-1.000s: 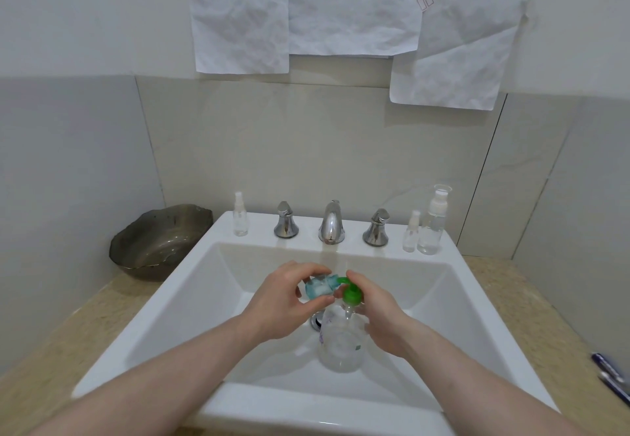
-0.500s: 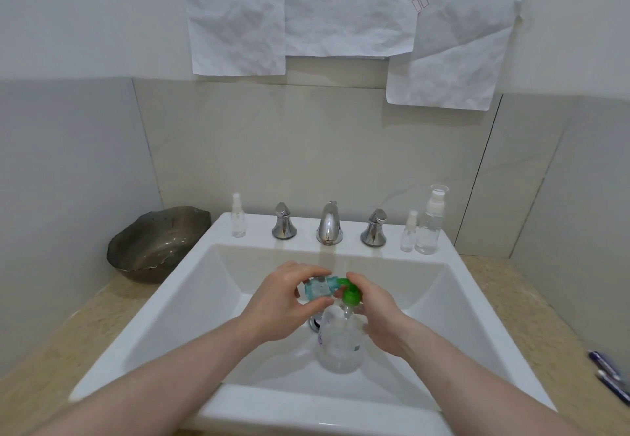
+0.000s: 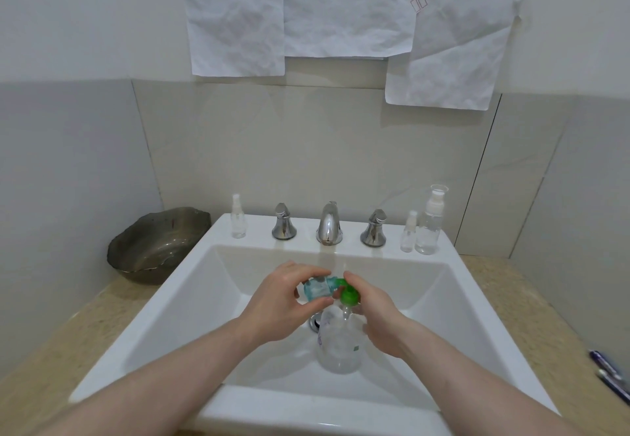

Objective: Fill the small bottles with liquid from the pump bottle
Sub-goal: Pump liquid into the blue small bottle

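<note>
Over the white sink, my left hand grips a small bluish clear bottle lying sideways, its mouth against the spout of the green pump head. The pump head tops a large clear pump bottle that stands in the basin. My right hand wraps the pump bottle's neck and shoulder, with its fingers on the green head. Three more small clear bottles stand on the sink's back ledge: one at the left, a tiny one and a taller one at the right.
A chrome tap with two handles stands at the back of the sink. A dark glass bowl rests on the beige counter at left. Pens lie at the right edge. Crumpled paper sheets hang on the wall.
Both hands and the bottles stay in place over the basin; only the camera view has shifted slightly.
</note>
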`<state>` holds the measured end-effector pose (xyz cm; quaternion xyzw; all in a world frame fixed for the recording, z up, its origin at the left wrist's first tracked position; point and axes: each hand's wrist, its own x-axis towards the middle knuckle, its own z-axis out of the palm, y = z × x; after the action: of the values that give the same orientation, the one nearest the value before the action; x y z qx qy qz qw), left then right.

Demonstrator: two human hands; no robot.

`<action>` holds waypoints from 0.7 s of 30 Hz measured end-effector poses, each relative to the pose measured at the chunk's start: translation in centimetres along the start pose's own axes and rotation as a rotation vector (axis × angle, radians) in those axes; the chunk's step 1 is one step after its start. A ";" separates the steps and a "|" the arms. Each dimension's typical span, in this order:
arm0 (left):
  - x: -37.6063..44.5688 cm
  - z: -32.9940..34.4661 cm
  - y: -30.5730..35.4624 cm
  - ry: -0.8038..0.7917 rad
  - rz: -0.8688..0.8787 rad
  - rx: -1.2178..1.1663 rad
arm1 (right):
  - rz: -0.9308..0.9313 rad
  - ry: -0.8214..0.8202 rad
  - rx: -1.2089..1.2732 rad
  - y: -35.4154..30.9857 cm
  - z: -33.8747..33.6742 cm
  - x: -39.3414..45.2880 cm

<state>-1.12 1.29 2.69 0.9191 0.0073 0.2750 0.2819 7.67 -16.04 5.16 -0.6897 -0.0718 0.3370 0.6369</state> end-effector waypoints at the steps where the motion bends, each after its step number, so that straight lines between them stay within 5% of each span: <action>1: 0.0 0.0 0.0 0.003 -0.001 -0.005 | 0.002 -0.002 0.001 0.1 0.0 0.0; 21: 0.1 -0.1 0.1 0.025 -0.005 -0.034 | -0.007 -0.010 -0.002 0.2 0.0 0.4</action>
<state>-1.09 1.23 2.88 0.9108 0.0086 0.2858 0.2980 7.93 -15.85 4.77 -0.6886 -0.0776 0.3382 0.6368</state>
